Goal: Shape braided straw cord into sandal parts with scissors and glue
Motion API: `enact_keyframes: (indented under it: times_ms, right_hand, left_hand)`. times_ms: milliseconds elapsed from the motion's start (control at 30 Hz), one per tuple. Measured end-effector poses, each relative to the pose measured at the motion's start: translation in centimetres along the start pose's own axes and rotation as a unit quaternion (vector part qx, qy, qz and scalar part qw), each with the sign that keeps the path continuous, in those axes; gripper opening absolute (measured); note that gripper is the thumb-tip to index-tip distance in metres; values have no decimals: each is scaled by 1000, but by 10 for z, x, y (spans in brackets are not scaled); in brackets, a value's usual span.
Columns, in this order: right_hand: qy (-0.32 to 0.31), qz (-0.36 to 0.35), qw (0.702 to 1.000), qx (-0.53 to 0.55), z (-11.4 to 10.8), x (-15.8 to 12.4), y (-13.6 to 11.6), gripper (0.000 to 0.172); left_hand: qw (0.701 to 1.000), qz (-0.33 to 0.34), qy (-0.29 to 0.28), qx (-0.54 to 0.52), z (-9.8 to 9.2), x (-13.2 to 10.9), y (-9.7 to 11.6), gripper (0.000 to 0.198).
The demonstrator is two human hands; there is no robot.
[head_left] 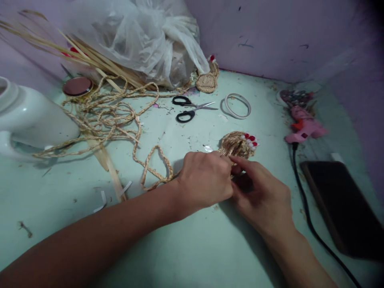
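My left hand (pixel 207 176) is closed, knuckles up, at the near end of a woven straw piece (pixel 235 145) with red and white beads along its far right edge. Beside it my right hand (pixel 261 190) pinches at the same spot, thumb and fingers meeting close to the left fist. Both hands hide the part of the piece between them. A braided straw cord (pixel 157 180) runs from under the left hand to a loose tangled heap (pixel 111 108) at the left.
Black-handled scissors (pixel 192 109) and a white tape ring (pixel 237 106) lie beyond the hands. At the left are a white jug (pixel 33 116) and a plastic bag (pixel 144 40) over straw strips. A phone (pixel 342 208), a black cable (pixel 303 192) and a pink toy (pixel 306 126) occupy the right.
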State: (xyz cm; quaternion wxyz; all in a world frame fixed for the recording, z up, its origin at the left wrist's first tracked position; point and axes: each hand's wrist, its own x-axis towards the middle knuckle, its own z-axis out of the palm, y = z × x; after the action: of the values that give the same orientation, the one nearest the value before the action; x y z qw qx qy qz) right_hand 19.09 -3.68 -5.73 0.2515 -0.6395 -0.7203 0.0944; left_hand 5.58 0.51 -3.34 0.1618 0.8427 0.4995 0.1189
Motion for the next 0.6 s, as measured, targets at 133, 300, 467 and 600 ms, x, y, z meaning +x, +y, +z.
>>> enact_keyframes:
  times_ms: [133, 300, 467, 600]
  right_hand:
    - [-10, -28, 999, -27, -1, 2, 2, 33]
    - [-13, -20, 999, -33, 0, 4, 4, 33]
    - [-22, -14, 999, -46, -2, 4, 2, 32]
    - [-49, -8, 998, -42, -5, 6, 0, 30]
  left_hand:
    - [997, 2, -79, 7, -11, 6, -6, 20]
    - [982, -2, -171, -85, -22, 15, -21, 19]
    - [977, -14, -179, -114, -26, 16, -25, 24]
    - [990, -8, -139, -24, -20, 12, -16, 23]
